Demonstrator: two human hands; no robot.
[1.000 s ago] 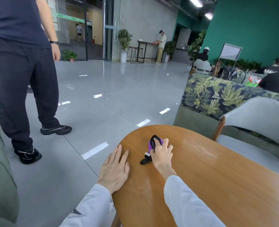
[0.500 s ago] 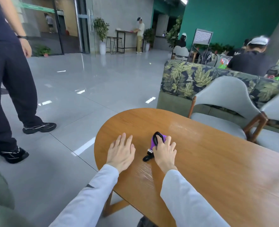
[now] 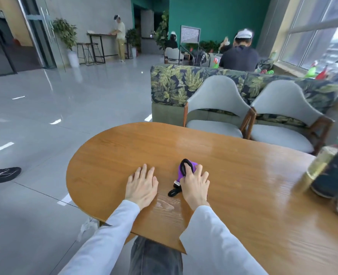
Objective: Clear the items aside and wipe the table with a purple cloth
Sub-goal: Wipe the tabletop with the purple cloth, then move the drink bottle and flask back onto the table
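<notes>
The purple cloth [image 3: 194, 167] lies on the wooden table [image 3: 233, 153] near its rounded left end, mostly hidden under my right hand [image 3: 195, 184]. That hand holds it down with fingers bent over it, the index finger tucked into a black loop at the cloth's far end. A black strap [image 3: 173, 192] trails out from under the hand toward me. Flat on the tabletop just left of the cloth rests my left hand [image 3: 142, 185], fingers straight and holding nothing.
Blurred items [image 3: 326, 175], a dark container and a yellowish bottle, stand at the table's right edge. Two grey chairs [image 3: 217, 100] and a leaf-patterned sofa [image 3: 170, 84] sit behind the table. A person's shoe [image 3: 3, 174] shows on the floor at left.
Both hands and the cloth have slid rightward along the table, away from its rounded left edge. The view has swung right, and the standing person is nearly out of frame.
</notes>
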